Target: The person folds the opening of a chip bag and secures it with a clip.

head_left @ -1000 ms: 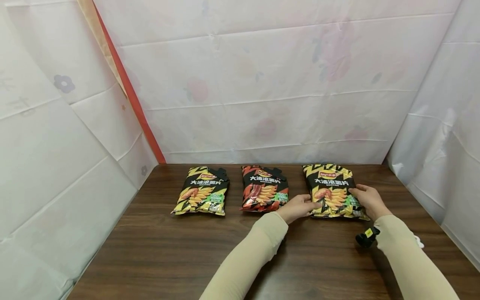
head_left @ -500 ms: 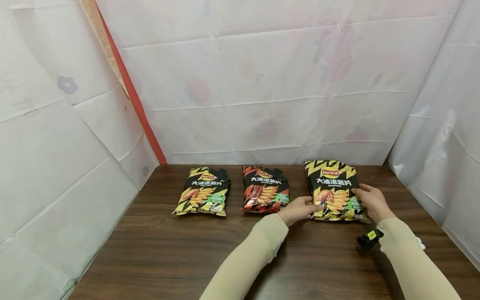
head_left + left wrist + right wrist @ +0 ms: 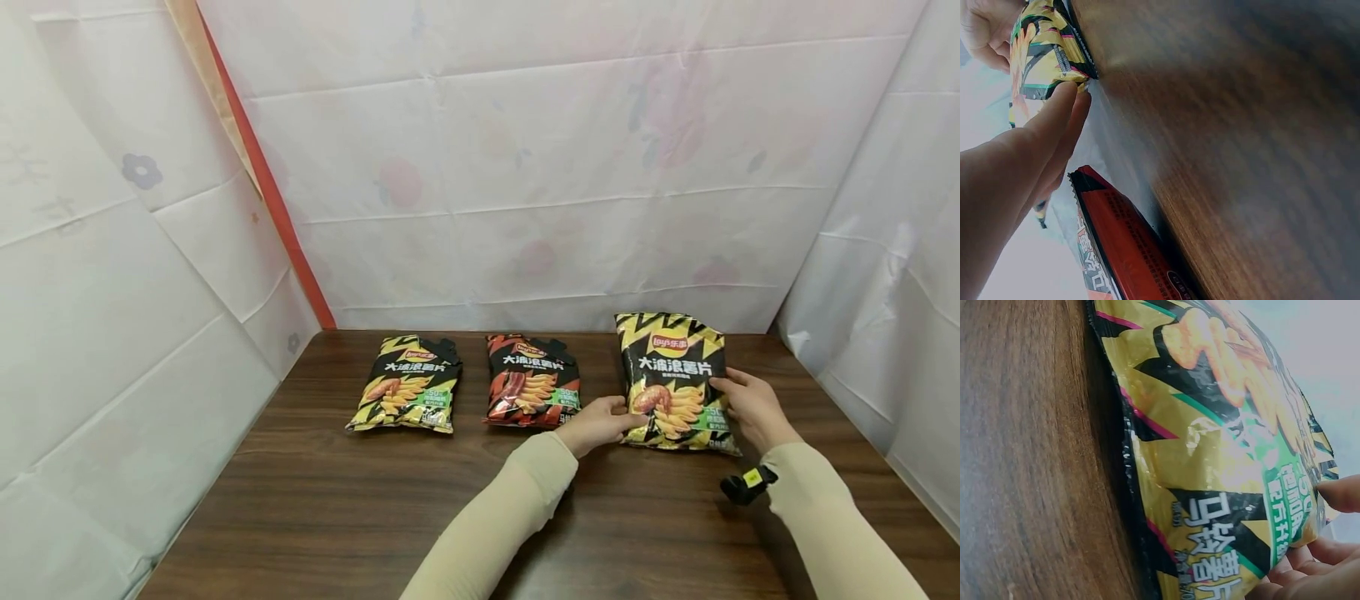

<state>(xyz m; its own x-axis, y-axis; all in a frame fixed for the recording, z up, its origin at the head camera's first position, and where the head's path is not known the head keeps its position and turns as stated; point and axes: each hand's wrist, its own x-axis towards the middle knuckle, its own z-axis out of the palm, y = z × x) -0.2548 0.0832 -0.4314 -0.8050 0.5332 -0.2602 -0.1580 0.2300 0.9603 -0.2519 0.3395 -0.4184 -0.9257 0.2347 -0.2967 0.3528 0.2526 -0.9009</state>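
Both hands hold a yellow-and-black bag of potato chips (image 3: 671, 379) at the right of the table. My left hand (image 3: 598, 423) pinches its lower left edge, thumb over the front. On the opposite side my right hand (image 3: 756, 410) grips the right edge, thumb on the front and the other fingers behind, as the right wrist view shows. The bag leans up from the table, its printed front facing me. In the left wrist view, the bottom of the yellow bag (image 3: 1054, 53) shows close to the wood, beyond the left fingertips.
A red-and-black chip bag (image 3: 531, 383) lies left of my left hand. Farther left is another yellow-and-black chip bag (image 3: 408, 385). Each has a black piece at its top right corner. White patterned sheeting (image 3: 525, 183) walls the dark wooden table (image 3: 360, 517) at the back and sides.
The held bag has tilted up: its top edge has risen and its front faces me more. My right hand has shifted slightly right with it; the other two bags stayed put.
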